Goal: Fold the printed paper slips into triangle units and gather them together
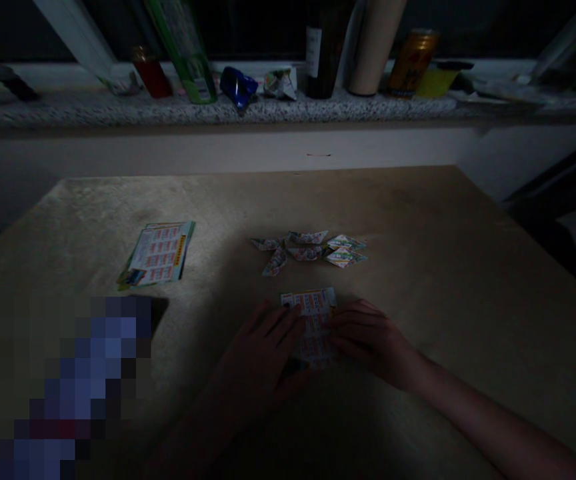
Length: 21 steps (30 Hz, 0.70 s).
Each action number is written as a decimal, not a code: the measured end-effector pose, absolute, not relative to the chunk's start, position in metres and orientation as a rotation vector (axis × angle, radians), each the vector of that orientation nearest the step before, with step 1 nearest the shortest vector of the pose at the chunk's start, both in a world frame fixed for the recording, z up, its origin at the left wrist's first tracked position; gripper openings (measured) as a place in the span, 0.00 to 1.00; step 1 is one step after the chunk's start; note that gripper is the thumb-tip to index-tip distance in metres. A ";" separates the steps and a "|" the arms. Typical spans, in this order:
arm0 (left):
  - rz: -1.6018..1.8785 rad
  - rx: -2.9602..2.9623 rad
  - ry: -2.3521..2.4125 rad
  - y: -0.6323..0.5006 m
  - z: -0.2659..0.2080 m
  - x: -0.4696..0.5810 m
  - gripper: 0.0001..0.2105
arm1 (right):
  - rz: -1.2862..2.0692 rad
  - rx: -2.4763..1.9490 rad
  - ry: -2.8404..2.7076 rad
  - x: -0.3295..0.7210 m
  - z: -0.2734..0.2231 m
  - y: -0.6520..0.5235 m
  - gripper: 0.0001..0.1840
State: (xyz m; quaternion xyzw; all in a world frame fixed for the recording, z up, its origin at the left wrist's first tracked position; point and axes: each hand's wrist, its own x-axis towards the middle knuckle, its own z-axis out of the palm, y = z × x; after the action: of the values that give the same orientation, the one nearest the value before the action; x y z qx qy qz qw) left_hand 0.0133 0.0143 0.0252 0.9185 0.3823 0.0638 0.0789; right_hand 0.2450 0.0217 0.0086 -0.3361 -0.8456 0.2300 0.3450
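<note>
A small printed calendar card (314,327) lies on the table between my two hands. My left hand (268,347) rests over its left side, with the fingers stretched out and the fingertips on the paper. At the right edge of the card, my right hand (368,333) has its fingers pressed together, with the fingertips at the edge; the exact grip is dim. Beyond the hands lie several folded paper pieces (305,253), pointed and printed alike. To the left is a stack of similar calendar cards (161,252).
A pixelated blue area (103,360) covers the lower left of the table (418,207). Along the granite windowsill (268,115) stand a dark bottle (323,60), a golden can (413,63), a red-bodied lighter-like item (152,73) and a green package (185,53).
</note>
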 end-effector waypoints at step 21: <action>0.289 2.464 1.134 0.016 0.019 0.000 0.45 | 0.942 -1.214 -1.935 0.239 0.012 0.024 0.11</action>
State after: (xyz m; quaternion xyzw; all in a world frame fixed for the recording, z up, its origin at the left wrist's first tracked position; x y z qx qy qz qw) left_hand 0.0000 0.0164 0.0189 0.8841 0.4068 0.1035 0.2052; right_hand 0.2387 0.0237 0.0119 -0.4640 -0.7394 0.3601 0.3292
